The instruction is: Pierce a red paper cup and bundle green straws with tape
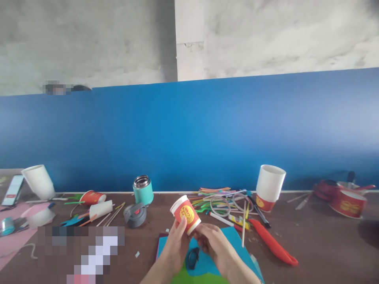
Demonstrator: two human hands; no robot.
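A red paper cup [185,214] with a yellow emblem and white rim is tilted to the left above the table. My left hand [175,246] grips its side from below, thumb on the emblem. My right hand [215,246] holds the cup's base from the right. Under my hands lie blue paper [233,236] and green paper [198,278], with black scissor handles [193,258] resting on them.
On the brown table: a teal flask [143,189], its grey lid [135,215], a white cup stack [269,187], colourful straws and sticks [220,197], a red tool [274,244], tipped cups at left [93,197], a phone [12,190]. A blue partition [207,130] stands behind.
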